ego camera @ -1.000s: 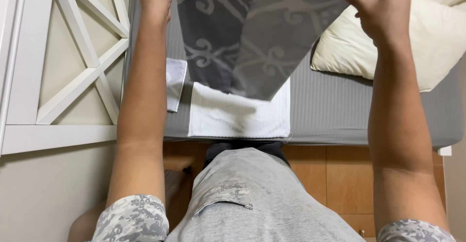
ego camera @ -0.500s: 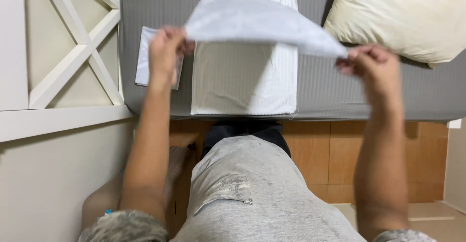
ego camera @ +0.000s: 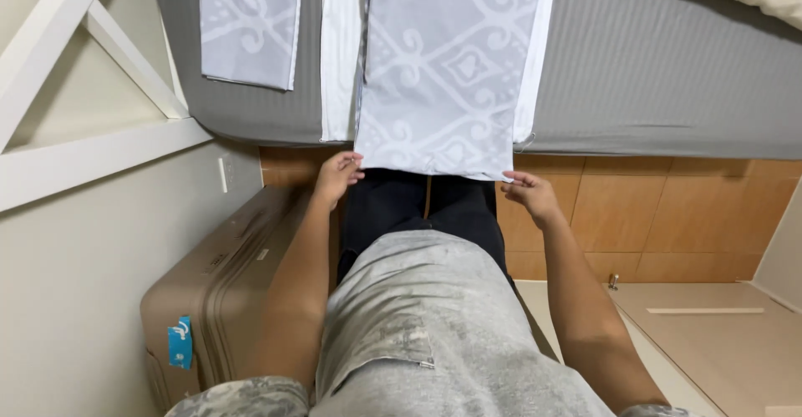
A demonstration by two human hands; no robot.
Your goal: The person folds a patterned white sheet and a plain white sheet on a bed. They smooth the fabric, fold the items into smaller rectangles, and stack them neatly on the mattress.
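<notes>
- The grey bed [ego camera: 668,74] carries a white cloth [ego camera: 338,49] and a smaller folded patterned piece [ego camera: 248,24].
- A patterned grey cloth [ego camera: 447,66] lies over its edge.
- Left hand [ego camera: 337,176] and right hand [ego camera: 532,195] pinch its lower corners, fingers curled together.
- A beige suitcase [ego camera: 221,292] stands closed beside the left arm.

A pale grey pillowcase [ego camera: 443,66] with a white scroll pattern lies flat on the bed, its 6 o'clock edge overhanging the mattress edge, lengthwise toward 12 o'clock.
</notes>
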